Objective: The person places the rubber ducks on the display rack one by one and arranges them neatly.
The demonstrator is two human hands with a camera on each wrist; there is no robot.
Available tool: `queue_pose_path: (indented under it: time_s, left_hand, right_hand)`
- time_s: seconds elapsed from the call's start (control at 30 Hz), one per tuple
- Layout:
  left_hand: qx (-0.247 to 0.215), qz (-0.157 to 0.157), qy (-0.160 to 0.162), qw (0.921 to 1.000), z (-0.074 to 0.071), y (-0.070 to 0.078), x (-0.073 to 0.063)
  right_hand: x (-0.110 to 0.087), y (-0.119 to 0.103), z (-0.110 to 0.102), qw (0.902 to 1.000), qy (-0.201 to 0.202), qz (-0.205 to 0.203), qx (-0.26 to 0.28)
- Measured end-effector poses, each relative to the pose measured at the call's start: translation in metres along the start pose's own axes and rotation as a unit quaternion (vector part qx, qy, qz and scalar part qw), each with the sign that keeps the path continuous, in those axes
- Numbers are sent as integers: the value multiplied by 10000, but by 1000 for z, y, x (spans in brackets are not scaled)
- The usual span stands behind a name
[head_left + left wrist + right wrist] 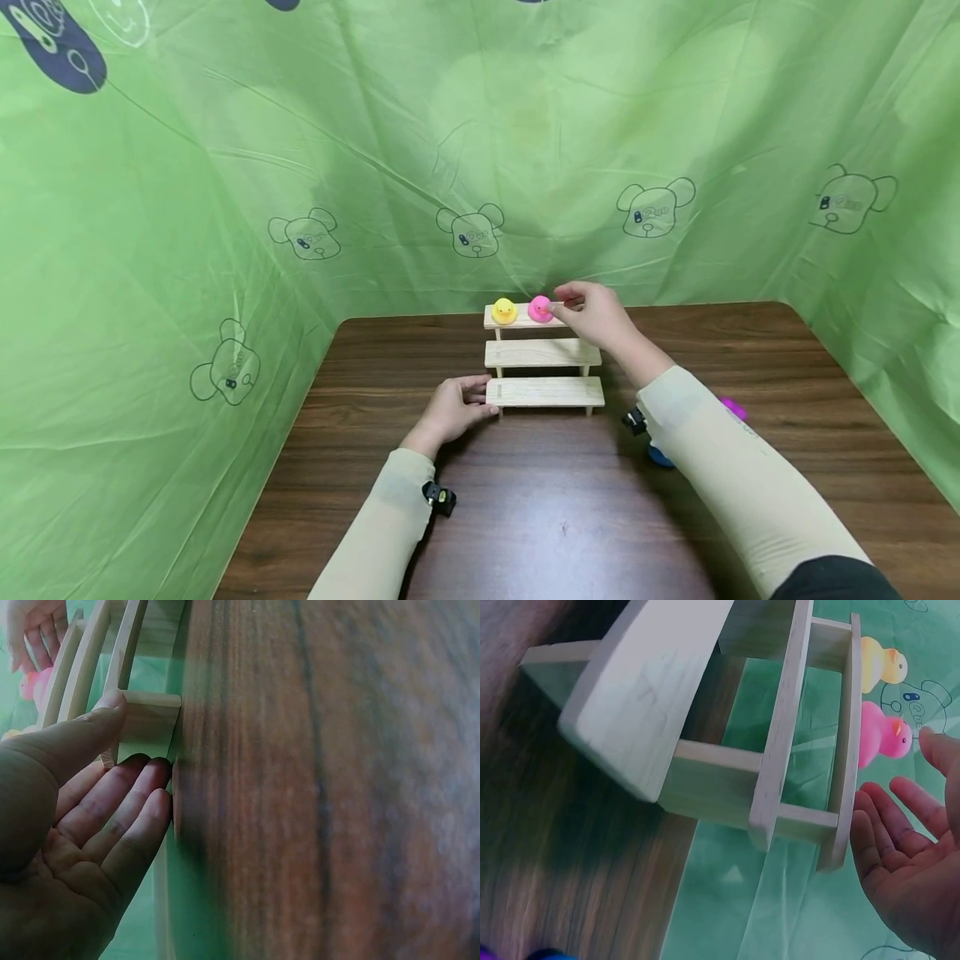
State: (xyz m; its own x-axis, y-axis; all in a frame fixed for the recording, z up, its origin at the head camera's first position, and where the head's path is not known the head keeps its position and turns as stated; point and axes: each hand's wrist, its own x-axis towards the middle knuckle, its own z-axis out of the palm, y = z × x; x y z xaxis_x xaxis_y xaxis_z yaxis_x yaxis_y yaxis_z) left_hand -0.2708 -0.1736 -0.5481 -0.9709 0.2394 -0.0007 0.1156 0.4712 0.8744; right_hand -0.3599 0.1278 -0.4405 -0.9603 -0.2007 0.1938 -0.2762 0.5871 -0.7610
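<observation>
Pink duck (540,309) up on the top step of the rack (543,353), beside the yellow duck (504,312)! Right hand (596,317) loose, just beside it; left hand (450,408) pinching the bottom step. Looks light, probably squashy: grip the body's sides gently.

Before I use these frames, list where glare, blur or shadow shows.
Head: pale glare on the tabletop in front of the wooden rack; left wrist: wood grain blurred toward the right edge; right wrist: dark shadow on the tabletop beside the rack, whose lowest board is bright.
</observation>
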Motion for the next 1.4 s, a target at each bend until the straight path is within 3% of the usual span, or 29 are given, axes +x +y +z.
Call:
queue_pose_path:
  time_s: [0.53, 1.0, 1.4]
  left_hand:
    - [-101, -75, -55, 9999, 1, -1, 0]
    - [-221, -46, -122, 9997, -2, 5, -1]
    - [-224, -67, -27, 9997, 1, 2, 0]
  right_hand:
    - [-49, 23, -41, 9994, 277, -191, -38]
    - [-99, 72, -85, 9963, 581, 208, -596]
    - [-138, 112, -110, 9939, 256, 548, -926]
